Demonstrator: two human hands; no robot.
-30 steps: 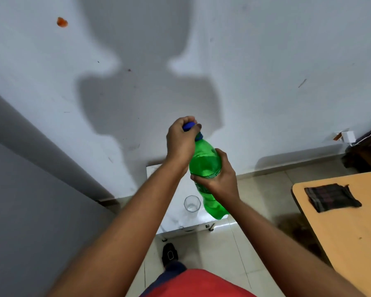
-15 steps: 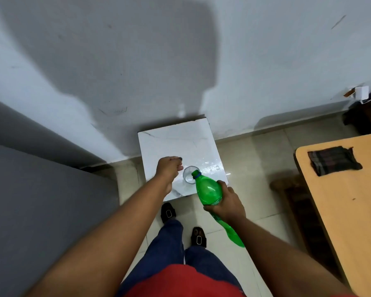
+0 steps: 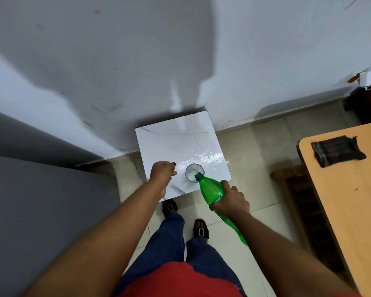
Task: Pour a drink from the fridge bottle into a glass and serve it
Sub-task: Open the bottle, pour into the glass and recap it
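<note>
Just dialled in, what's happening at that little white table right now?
A person stands over the small white marble-patterned table. The right hand grips a green plastic bottle, tilted with its uncapped mouth at the rim of the clear drinking glass standing on the table. The left hand is loosely closed beside the glass, not touching it; whether it holds the cap is unclear.

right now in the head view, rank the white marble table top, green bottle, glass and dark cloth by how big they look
1. White marble table top
2. Green bottle, though it is nearer the camera, which inflates it
3. Dark cloth on the wooden table
4. Glass, clearly smallest
</note>
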